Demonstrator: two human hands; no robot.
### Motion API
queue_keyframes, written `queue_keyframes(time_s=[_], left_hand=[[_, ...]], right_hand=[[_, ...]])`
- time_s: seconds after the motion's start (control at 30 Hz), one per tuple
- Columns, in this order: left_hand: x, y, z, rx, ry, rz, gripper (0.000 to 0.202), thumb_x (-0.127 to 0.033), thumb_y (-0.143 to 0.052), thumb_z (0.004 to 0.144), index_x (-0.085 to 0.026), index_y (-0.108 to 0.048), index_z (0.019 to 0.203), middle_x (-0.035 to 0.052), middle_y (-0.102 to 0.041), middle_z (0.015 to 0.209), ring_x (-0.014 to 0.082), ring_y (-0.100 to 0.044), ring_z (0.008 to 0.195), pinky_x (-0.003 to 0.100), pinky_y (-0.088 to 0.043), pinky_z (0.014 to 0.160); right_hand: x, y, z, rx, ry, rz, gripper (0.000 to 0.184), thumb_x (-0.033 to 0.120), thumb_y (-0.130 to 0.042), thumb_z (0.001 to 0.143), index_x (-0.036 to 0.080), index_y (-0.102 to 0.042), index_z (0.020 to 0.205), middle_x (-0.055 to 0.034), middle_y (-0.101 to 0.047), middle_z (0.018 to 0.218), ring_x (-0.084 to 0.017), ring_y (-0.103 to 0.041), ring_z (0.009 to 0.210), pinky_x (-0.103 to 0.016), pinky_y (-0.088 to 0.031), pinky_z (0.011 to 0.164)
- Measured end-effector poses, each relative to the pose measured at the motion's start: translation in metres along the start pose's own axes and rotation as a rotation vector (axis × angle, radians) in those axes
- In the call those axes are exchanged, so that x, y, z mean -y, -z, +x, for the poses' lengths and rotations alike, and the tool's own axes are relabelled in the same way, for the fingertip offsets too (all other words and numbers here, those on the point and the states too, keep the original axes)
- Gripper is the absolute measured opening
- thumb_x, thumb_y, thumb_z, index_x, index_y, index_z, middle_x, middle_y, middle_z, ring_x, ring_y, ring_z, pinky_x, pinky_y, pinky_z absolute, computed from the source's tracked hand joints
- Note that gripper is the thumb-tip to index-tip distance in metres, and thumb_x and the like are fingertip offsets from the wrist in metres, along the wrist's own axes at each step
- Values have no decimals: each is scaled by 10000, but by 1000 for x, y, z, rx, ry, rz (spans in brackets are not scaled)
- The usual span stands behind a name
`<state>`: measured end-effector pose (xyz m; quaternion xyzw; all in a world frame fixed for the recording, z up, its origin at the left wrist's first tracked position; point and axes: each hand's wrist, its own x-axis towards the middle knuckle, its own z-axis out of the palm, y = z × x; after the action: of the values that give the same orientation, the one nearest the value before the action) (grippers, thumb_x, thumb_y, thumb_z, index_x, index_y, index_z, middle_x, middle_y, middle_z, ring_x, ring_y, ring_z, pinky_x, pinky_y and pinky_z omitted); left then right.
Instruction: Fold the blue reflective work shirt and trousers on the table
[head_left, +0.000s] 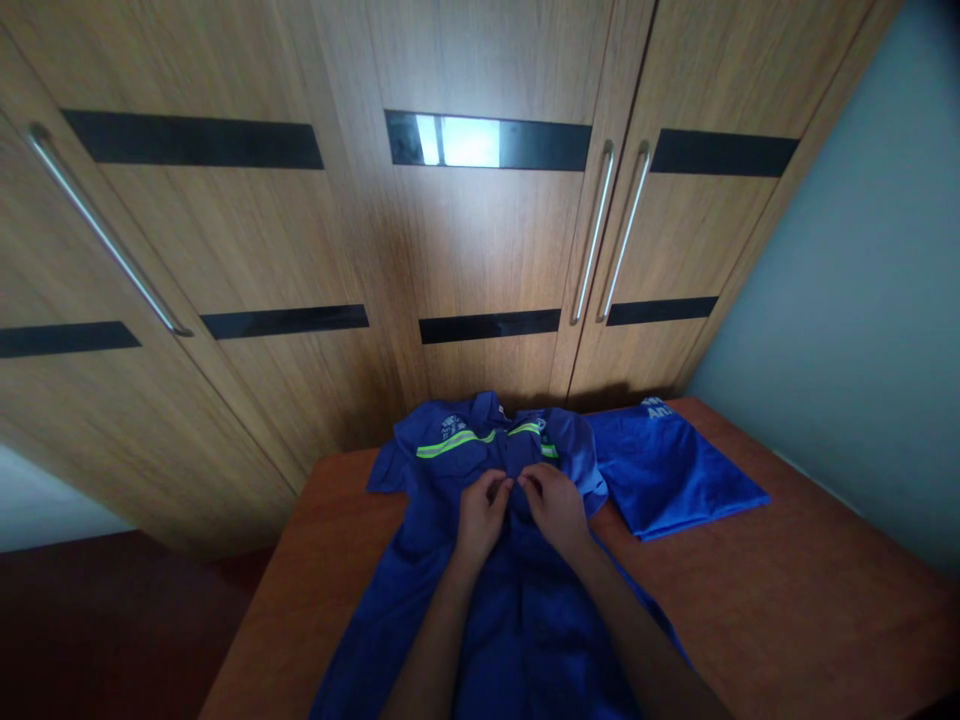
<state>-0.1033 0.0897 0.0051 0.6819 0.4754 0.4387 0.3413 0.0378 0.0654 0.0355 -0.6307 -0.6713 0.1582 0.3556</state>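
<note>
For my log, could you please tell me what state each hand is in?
Left hand: closed, pinching the blue garment's front.
Right hand: closed, pinching it too.

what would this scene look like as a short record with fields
garment: dark blue, spread on table, yellow-green stripes across chest
left hand: pinching garment's front
right hand: pinching garment's front, beside left hand
folded cloth: brighter blue, white lettering, right of garment
table: reddish brown
wardrobe: wooden, doors shut, metal handles, behind table

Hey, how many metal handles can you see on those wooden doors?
3: the left handle slants at far left; the middle handle and right handle stand close together, right of centre. Any outside the frame wouldn't show.
</note>
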Motion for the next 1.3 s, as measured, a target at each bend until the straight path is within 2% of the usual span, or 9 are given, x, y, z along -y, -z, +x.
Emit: queue_keyframes(time_s=[0.1,0.27,0.4,0.57,0.67,0.8,0.97,1.13,1.3], left_hand=[[1,-2,0,15,-18,7,207,-328,-474,874,-190,-626,901,10,-665,786,156,-617,728,231,-452,666],[5,-5,-1,9,-12,57,141,-270,-485,853,-196,-604,839,0,-638,723,152,-604,671,235,-445,635],[6,-6,-3,40,-19,94,135,-235,-506,842,-195,-620,901,17,-682,802,159,-639,746,241,-464,701],[-1,-13,-9,148,-55,165,161,-165,-501,827,-185,-650,885,32,-704,814,167,-638,727,244,-449,684],[-6,-15,-17,193,-59,211,187,-156,-486,835,-175,-662,897,49,-712,847,175,-640,744,244,-433,680],[-13,-10,-30,219,-33,287,237,-233,-435,900,-187,-661,844,33,-698,766,170,-637,699,236,-395,628],[-20,4,-37,244,-4,384,331,-316,-419,925,-195,-631,702,18,-656,639,170,-627,629,234,-349,563],[-31,15,-14,195,-11,455,194,-225,-487,872,-216,-669,805,12,-699,744,166,-650,705,230,-405,633],[-43,15,35,39,-55,544,261,-172,-456,886,-180,-616,1091,88,-664,1062,195,-616,975,282,-427,872]], right_hand=[[-7,-6,5,13,-113,203,224,285,-455,878,176,-648,843,-50,-681,832,-191,-627,801,-281,-466,741],[-16,-11,2,97,-168,207,280,324,-430,880,174,-657,815,-10,-663,684,-164,-618,637,-243,-456,580],[-18,-3,2,82,-194,112,192,259,-504,833,190,-668,761,-34,-672,752,-183,-628,750,-273,-456,711],[1,5,12,-69,-123,-112,335,340,-562,829,185,-613,1122,-100,-630,1081,-241,-560,1050,-319,-421,902],[8,2,21,-63,-108,-195,426,217,-623,742,189,-601,1167,-116,-610,1166,-270,-528,1125,-322,-414,903],[-7,-2,28,-81,-238,-69,391,73,-551,698,214,-664,1045,-77,-692,999,-226,-630,950,-295,-425,817],[-36,-7,21,-188,-328,88,307,154,-537,720,224,-684,981,-26,-721,816,-202,-671,826,-284,-466,752],[-50,-12,14,-234,-339,339,337,243,-504,732,183,-662,1024,-32,-731,820,-172,-678,673,-266,-518,592],[-53,-13,15,-237,-293,418,381,271,-488,738,151,-636,1068,-47,-719,806,-166,-654,608,-274,-512,552]])
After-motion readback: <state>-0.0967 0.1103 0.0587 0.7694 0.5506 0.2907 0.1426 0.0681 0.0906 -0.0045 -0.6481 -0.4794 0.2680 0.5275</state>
